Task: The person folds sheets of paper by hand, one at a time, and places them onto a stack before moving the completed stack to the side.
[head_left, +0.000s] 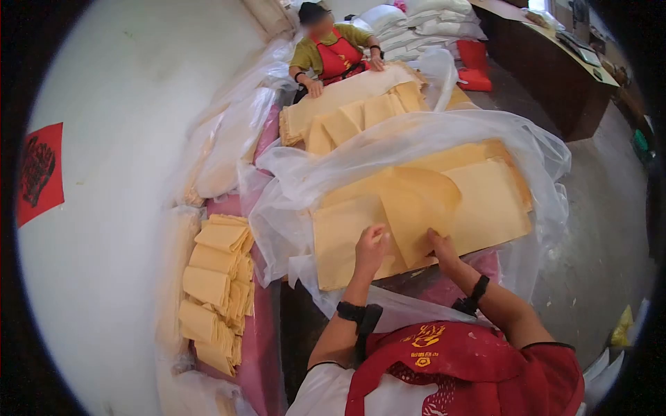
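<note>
Large thin yellow sheets (489, 197) lie stacked on clear plastic film. My right hand (442, 247) pinches the near edge of a darker yellow sheet (416, 208), which curves up off the stack. To its left, my left hand (372, 246) is raised over the stack beside the folded sheet's left edge, with its fingers curled together; whether anything is between them is too small to tell. Both wrists wear black bands.
Folded yellow bundles (208, 277) are piled on a pink surface at the left. Across the table a co-worker (336, 55) in a red apron touches another sheet stack (347, 97). White sacks (430, 21) and a dark desk (541, 69) stand behind.
</note>
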A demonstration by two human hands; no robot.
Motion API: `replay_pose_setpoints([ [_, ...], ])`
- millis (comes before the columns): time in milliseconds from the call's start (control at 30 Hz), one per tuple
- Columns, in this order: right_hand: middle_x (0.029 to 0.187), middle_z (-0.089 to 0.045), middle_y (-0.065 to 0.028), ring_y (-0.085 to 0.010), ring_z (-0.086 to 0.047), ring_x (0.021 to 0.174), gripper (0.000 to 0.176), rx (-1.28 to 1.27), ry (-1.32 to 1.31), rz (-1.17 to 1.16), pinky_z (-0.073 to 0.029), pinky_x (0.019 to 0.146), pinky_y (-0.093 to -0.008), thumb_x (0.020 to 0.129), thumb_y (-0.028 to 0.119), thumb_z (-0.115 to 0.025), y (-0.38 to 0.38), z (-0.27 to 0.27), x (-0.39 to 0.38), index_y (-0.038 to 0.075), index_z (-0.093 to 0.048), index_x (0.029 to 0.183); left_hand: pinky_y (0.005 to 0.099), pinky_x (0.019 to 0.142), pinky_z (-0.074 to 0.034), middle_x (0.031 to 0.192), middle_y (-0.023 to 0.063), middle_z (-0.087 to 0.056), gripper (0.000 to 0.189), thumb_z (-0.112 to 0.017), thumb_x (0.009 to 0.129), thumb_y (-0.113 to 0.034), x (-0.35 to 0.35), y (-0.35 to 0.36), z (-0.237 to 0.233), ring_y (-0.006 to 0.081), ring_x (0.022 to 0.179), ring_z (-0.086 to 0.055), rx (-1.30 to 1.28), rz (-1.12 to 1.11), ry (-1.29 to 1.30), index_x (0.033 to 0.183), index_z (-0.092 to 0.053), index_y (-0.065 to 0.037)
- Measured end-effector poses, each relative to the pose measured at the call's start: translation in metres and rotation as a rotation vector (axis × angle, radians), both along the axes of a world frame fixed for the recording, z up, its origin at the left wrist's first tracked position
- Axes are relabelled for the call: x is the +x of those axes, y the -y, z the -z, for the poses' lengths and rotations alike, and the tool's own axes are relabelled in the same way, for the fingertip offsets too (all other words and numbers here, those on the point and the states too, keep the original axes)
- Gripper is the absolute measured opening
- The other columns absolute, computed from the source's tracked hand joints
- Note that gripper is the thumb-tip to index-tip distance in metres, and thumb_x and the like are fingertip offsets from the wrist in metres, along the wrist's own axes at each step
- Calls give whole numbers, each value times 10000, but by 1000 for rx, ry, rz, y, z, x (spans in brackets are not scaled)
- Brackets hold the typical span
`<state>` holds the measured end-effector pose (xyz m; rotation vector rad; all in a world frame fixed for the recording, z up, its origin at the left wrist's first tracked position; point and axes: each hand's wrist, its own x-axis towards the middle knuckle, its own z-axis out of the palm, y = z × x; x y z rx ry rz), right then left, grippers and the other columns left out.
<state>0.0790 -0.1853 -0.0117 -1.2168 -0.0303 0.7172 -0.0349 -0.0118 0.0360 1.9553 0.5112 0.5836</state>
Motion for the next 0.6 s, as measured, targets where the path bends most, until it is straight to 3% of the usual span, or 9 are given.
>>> replay_pose_setpoints([
  [67, 919, -634, -56, -200, -617, 780, 309, -23, -25, 2, -507, 666, -378, 937, 268, -545, 16, 44, 3, 17, -578, 1114, 359, 827, -505, 1079, 144, -621, 430, -646, 840, -180, -4, 7, 22, 245, 981, -628, 78, -49, -122, 1213, -525, -5],
  [133, 930, -630, -64, -187, -614, 805, 328, -46, -54, -2, -507, 695, -376, 935, 281, -552, 27, 34, 3, 15, -568, 1127, 367, 792, -507, 992, 139, -637, 576, -668, 820, -223, 1, 28, 34, 261, 907, -647, -197, -111, -304, 1297, -438, 2],
  [167, 932, -629, -68, -190, -612, 826, 342, -96, -186, -80, -502, 711, -365, 936, 296, -553, 31, 29, 1, 19, -561, 1137, 367, 792, -507, 992, 139, -637, 576, -668, 820, -223, 5, 35, 40, 261, 907, -647, -198, -101, -306, 1297, -438, 2],
  [200, 935, -628, -72, -193, -609, 847, 355, -144, -321, -160, -496, 728, -355, 937, 310, -554, 32, 16, -3, 23, -554, 1147, 368, 777, -506, 963, 139, -637, 635, -677, 809, -238, 8, 42, 40, 264, 892, -646, -115, -120, -345, 1325, -397, 7],
  [267, 944, -632, -78, -203, -615, 845, 363, -172, -299, -215, -499, 724, -351, 941, 324, -546, 29, 17, -2, 31, -553, 1154, 368, 763, -505, 934, 139, -637, 696, -685, 798, -253, 14, 48, 46, 267, 877, -646, -24, -130, -387, 1352, -356, 12],
  [367, 968, -639, -83, -207, -625, 842, 351, -181, -248, -304, -503, 718, -340, 948, 341, -535, 26, 28, 0, 48, -566, 1139, 376, 734, -505, 908, 151, -625, 710, -685, 788, -231, 24, 43, 57, 263, 852, -642, 122, -192, -255, 1355, -339, 21],
  [467, 1000, -656, -95, -205, -646, 838, 347, -138, -250, -320, -504, 728, -334, 940, 366, -538, 30, 17, -2, 74, -585, 1122, 356, 729, -524, 955, 143, -622, 652, -636, 806, -152, 24, 42, 35, 237, 855, -643, -62, -118, -363, 1360, -334, 15],
  [533, 1015, -671, -109, -208, -662, 836, 359, -116, -280, -310, -504, 739, -336, 931, 388, -545, 38, 4, -2, 91, -589, 1127, 326, 731, -544, 994, 111, -620, 545, -579, 812, -55, 27, 45, 22, 207, 862, -641, -827, -35, 92, 1321, -393, 9],
  [600, 988, -676, -106, -196, -664, 839, 352, 99, -146, -639, -504, 768, -323, 931, 391, -554, 50, -7, 2, 74, -639, 1056, 312, 742, -547, 1003, 96, -620, 486, -563, 820, -39, 28, 35, 14, 197, 874, -637, -914, 12, 55, 1286, -433, 4],
])
